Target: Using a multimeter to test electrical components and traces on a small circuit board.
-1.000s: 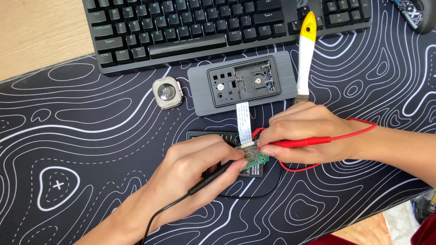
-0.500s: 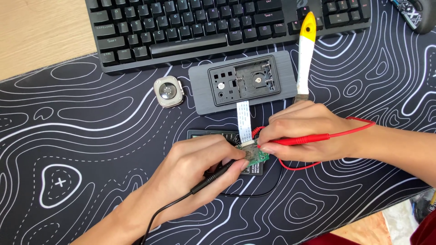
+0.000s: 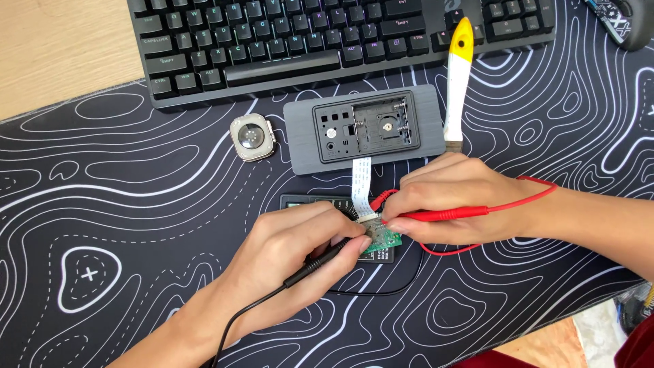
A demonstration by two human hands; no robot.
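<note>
Probing a small green circuit board [image 3: 386, 240] at frame centre: a black probe [image 3: 320, 260] is pinched by left hand [image 3: 293, 249] fingers, a red probe [image 3: 443, 215] by right hand [image 3: 453, 201] fingers; light, fragile, best gripped by edges.

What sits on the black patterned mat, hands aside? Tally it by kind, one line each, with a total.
Black and red slim test probes: 2
Small green circuit board: 1
Grey rectangular opened case: 1
White flat ribbon cable: 1
Silver square watch body: 1
White yellow-tipped tool: 1
Black keyboard: 1
Total: 8
</note>
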